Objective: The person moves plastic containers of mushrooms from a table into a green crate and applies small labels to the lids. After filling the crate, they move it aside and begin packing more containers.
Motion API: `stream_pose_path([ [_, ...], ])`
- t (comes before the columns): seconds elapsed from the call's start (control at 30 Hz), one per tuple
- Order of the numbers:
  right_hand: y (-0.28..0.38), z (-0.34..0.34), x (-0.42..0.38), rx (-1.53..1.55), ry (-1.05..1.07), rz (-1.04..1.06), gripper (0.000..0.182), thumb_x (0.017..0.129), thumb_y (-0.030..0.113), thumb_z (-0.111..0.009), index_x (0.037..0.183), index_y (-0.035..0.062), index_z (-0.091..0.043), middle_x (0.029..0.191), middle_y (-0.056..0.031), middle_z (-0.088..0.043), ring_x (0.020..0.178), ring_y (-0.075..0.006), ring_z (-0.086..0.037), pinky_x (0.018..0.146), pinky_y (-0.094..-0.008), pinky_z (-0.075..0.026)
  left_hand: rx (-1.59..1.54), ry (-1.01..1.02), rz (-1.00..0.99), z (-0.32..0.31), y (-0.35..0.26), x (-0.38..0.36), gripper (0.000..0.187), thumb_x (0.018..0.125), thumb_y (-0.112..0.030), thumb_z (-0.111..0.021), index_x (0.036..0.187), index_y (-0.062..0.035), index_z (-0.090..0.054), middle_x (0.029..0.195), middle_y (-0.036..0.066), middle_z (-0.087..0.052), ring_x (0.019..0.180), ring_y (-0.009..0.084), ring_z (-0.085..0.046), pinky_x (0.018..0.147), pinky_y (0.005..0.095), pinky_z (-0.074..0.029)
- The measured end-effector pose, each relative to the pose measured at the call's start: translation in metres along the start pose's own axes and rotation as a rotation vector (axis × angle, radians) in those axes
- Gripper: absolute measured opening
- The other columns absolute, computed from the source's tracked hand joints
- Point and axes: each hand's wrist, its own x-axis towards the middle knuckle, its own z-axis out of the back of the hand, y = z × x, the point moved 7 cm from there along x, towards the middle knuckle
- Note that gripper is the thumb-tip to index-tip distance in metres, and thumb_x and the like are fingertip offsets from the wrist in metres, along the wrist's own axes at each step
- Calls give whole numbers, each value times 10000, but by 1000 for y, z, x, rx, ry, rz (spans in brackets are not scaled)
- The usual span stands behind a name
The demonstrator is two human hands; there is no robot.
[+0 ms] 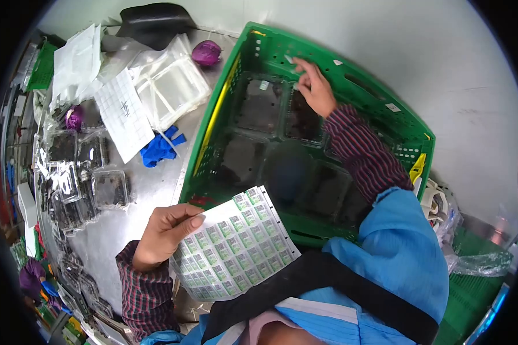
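Observation:
In my left hand (pixel 166 234) is a sheet of labels (pixel 236 244), pinched at its upper left edge between thumb and fingers. Rows of small green-and-white stickers with square codes cover it. My right hand (pixel 316 91) is over the far side of a green crate (pixel 210 129), its fingers bent and the index finger reaching forward. At its fingertips shows a small whitish label (pixel 289 59), slightly blurred. Below lie several clear plastic boxes with dark contents; one box (pixel 259 106) bears a small label (pixel 264 85) on its lid.
Left of the crate, a metal table (pixel 155 183) holds more clear boxes (pixel 110 188), a blue glove (pixel 162 147), written paper (pixel 124 115), plastic packaging (pixel 172 86) and a purple roll (pixel 206 52). A white wall (pixel 443 52) stands behind the crate. Another green crate (pixel 472 305) is at right.

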Motion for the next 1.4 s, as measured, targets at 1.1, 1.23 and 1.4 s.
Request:
stream_pose_path([
  [1.1, -152, 197, -211, -707, 164, -664, 225, 742, 274, -719, 882, 111, -653, 855, -118, -662, 821, -307, -643, 699, -444, -500, 212, 295, 45, -87, -45, 79, 211, 931, -121, -588, 1029, 63, -623, 816, 46, -663, 729, 58, -569, 660, 209, -440],
  [1.23, -132, 199, -201, -888, 6, -562, 420, 761, 271, -720, 1107, 77, -581, 941, -144, -656, 893, -340, -640, 750, -467, -507, 281, 281, 61, -90, -46, 83, 189, 927, -113, -577, 997, 55, -629, 795, 20, -636, 722, 50, -543, 642, 211, -422],
  [1.4, 22, 118, -146, 281, 107, -374, 279, 836, 253, -674, 1005, 31, -664, 949, -95, -655, 856, -211, -638, 770, -339, -508, 382, 304, -46, -91, -43, 83, 232, 938, -168, -578, 975, 54, -633, 760, 5, -625, 700, 48, -536, 618, 225, -431],
])
